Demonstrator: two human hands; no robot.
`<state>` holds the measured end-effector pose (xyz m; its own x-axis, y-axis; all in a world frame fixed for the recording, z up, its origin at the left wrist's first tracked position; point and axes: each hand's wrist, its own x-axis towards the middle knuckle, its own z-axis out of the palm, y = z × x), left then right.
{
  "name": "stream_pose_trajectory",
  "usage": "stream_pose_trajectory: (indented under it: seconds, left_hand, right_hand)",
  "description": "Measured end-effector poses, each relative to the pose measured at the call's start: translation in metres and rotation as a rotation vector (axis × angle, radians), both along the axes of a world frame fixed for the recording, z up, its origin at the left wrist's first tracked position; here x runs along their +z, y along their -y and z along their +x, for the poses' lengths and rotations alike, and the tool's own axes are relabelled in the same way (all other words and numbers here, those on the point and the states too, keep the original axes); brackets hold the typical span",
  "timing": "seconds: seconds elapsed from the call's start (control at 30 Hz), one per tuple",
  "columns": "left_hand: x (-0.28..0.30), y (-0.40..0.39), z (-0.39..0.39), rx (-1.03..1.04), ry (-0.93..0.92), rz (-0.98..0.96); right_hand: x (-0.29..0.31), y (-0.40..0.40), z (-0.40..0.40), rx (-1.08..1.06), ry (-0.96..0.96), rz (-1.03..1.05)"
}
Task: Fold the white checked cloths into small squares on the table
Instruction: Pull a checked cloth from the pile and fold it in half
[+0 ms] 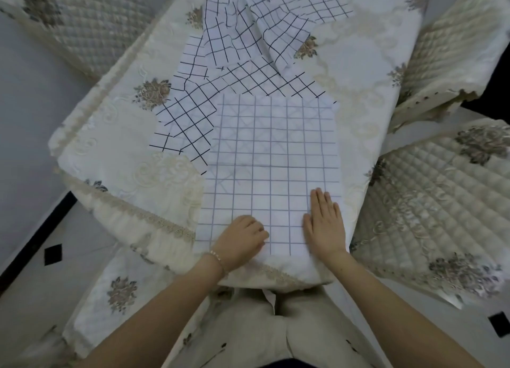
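White checked cloth [271,157] lies spread flat at the near edge of the table [116,157], covering part of the loose pile of other checked cloths [248,44] behind it. The right hand [324,224] presses flat on the near right corner, fingers straight. The left hand [242,239] rests on the near edge with fingers curled; whether it actually pinches the fabric I cannot tell. It looks like smoothing before the first fold. To do it well, sweep wrinkles outward, square the edges along the printed grid lines, then lift both near corners together so the halves meet evenly.
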<state>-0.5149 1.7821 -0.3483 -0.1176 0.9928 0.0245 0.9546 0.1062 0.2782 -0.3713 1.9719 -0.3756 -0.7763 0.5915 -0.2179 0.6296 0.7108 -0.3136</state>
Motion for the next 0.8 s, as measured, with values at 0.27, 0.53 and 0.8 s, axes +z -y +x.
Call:
stream_pose_trajectory:
  seconds: [0.27, 0.53, 0.8]
  left_hand:
    - [-0.019, 0.013, 0.019, -0.065, -0.059, -0.014]
    - [-0.004, 0.002, 0.010, -0.106, -0.035, -0.055]
    - [0.051, -0.008, -0.032, 0.141, 0.156, -0.014]
  right_hand:
    - [0.019, 0.033, -0.003, 0.135, -0.154, -0.238]
    - [0.028, 0.055, -0.007, 0.466, -0.061, -0.235]
    - [0.051, 0.014, 0.007, 0.253, -0.148, -0.113]
